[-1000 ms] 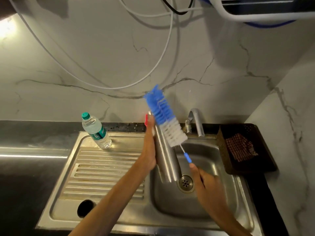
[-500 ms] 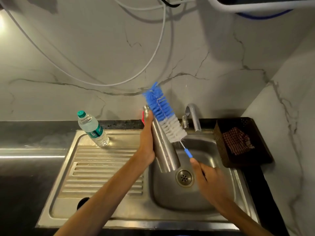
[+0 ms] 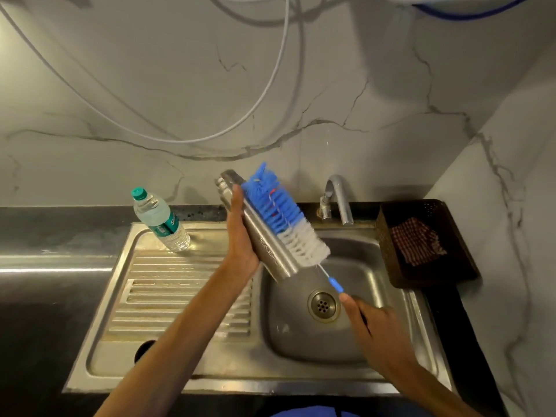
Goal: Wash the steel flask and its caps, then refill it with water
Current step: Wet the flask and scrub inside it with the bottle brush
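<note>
Over the sink basin, the left hand grips the steel flask around its body, fingers curled behind it, thumb up near the neck. Flask held tilted, mouth end up and to the left, base down toward the drain. The right hand holds the handle of the bottle brush, fingers wrapped around it; only the blue tip of the handle shows above the hand. Brush head, blue and white bristles, lies along the outside of the flask wall, touching it. Step in hand looks like scrubbing the outer surface. No water seen running from the tap; a few droplets in the air near it. Caps not identifiable here. Plastic water bottle stands on the drainboard, well left of the work; a dark basket with a checked cloth sits right of the basin. Risks, as judged: wet steel held one-handed could slip under a hard brush stroke and drop into the basin; the thin wire stem may flex and flick the bristles off the wall, spraying water onto the counter; a wide stroke leftward could nudge the plastic bottle over
</note>
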